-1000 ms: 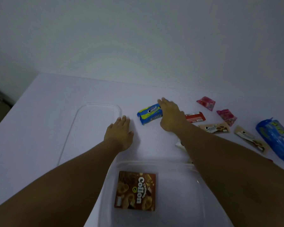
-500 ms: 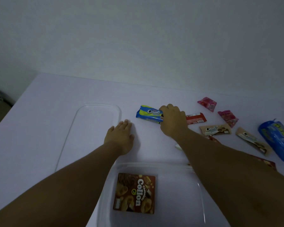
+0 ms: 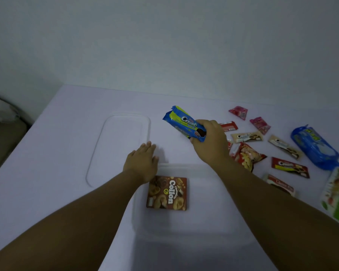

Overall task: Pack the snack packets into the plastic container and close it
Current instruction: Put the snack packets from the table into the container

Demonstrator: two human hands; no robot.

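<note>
My right hand [image 3: 209,141] pinches the blue-and-yellow cream biscuit packet [image 3: 184,124] aloft at one o'clock, ready for the clear plastic container [image 3: 213,222]; my left hand [image 3: 143,163], spread flat, steadies me.

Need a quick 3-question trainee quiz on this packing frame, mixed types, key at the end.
1. True or false: the lid is on the container.
2. Which hand holds the blue Cream-O packet?
3. What lies in the container? A) Collon box B) pink sachet C) nothing

Key:
1. False, it lies on the table beside it.
2. The right hand; the left hand rests flat.
3. A
</note>
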